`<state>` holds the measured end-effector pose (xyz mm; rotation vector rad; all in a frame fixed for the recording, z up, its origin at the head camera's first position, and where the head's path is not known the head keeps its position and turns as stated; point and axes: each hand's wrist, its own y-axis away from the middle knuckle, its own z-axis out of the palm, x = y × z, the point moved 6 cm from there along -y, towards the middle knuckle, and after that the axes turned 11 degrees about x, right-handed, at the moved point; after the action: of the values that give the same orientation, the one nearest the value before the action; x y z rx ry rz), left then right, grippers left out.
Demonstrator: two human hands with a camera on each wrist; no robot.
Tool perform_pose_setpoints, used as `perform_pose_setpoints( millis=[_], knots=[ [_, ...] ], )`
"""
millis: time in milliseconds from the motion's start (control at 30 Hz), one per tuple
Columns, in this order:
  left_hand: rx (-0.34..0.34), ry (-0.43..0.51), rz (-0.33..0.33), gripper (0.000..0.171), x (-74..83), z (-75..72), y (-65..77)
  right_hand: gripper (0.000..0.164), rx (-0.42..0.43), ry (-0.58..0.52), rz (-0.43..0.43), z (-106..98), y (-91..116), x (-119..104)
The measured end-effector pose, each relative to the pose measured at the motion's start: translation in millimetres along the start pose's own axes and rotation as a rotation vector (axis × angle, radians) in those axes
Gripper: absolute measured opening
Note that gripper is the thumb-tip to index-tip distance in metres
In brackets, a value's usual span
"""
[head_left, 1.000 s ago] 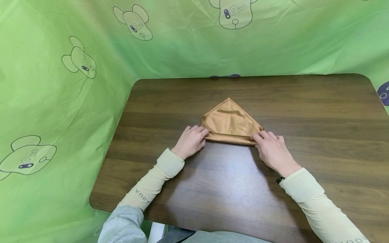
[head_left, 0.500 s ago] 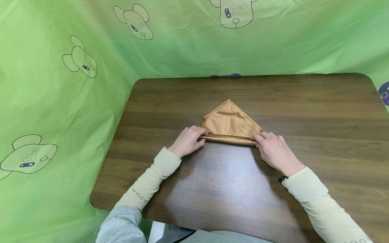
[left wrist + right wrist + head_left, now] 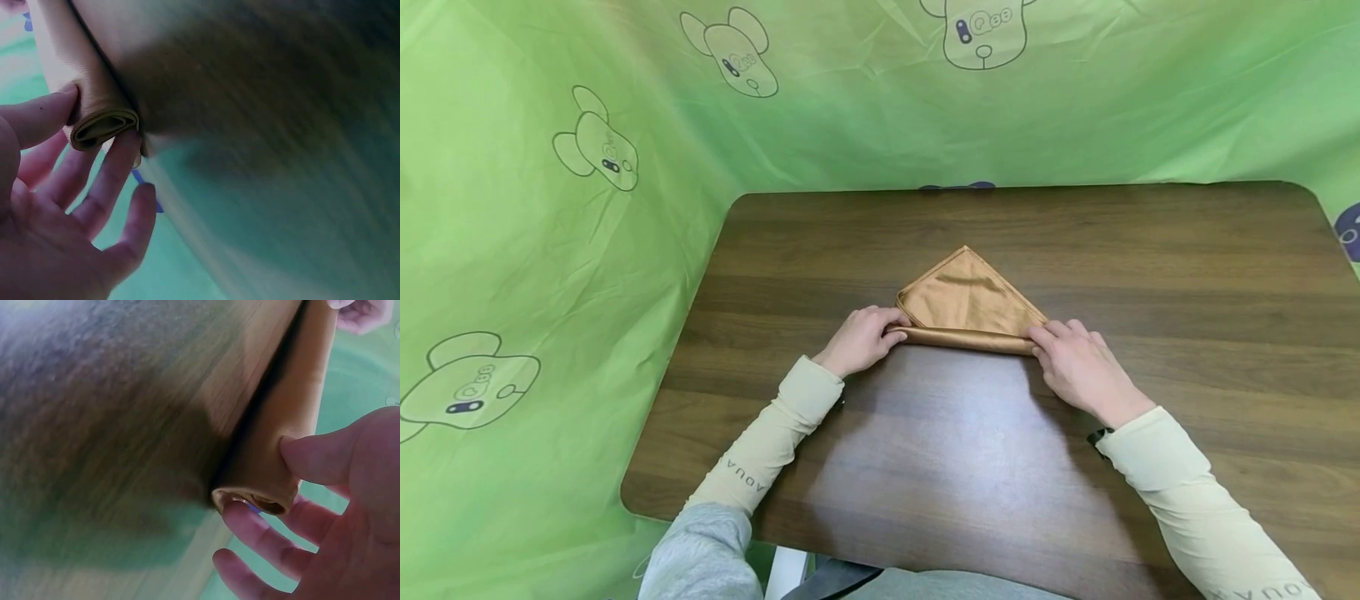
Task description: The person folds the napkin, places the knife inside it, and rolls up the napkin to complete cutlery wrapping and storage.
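A shiny copper-brown cloth [image 3: 966, 292] lies on the table as a triangle, its tip pointing away from me. Its near edge is wound into a tube [image 3: 962, 338] that runs left to right. With thumb and fingers, my left hand [image 3: 861, 340] pinches the left end of this tube; in the left wrist view the layers of the rolled end [image 3: 103, 128] are visible. My right hand [image 3: 1086, 371] grips the other end, the thumb pressing the near side of the cloth [image 3: 275, 450] and the fingers around the open end.
The brown wood-grain table [image 3: 1210, 275] has rounded corners and a glare patch in front of the cloth. Green sheeting [image 3: 865, 125] with printed bear-like heads hangs behind and to the left. A white leg or post [image 3: 787, 573] shows below the front edge.
My left hand has shifted slightly left, toward the tube's end. Over the last half second, the tube has moved a little away from me. Both hands keep hold of the cloth.
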<state>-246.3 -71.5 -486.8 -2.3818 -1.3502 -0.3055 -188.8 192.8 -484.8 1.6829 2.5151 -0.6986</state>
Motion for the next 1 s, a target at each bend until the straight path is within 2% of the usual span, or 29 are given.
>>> perform_pose_setpoints(
  millis=[267, 433, 733, 1000],
  knots=[
    [0.000, 0.038, -0.122, 0.021, -10.5, 1.6, -3.2, 0.026, 0.028, 0.010, 0.015, 0, -1, 3],
    [-0.005, 0.062, -0.179, 0.021, -12.5, 1.1, -4.1, 0.028, 0.017, 0.012, 0.032, 1, -2, 5],
    [-0.027, 0.117, -0.228, 0.016, -13.2, -1.3, -8.9, 0.025, 0.049, 0.034, 0.019, 1, -3, 5],
    [-0.029, 0.102, -0.248, 0.016, -17.0, 1.2, -12.5, 0.026, 0.059, 0.030, 0.023, 3, -6, 8]
  ],
)
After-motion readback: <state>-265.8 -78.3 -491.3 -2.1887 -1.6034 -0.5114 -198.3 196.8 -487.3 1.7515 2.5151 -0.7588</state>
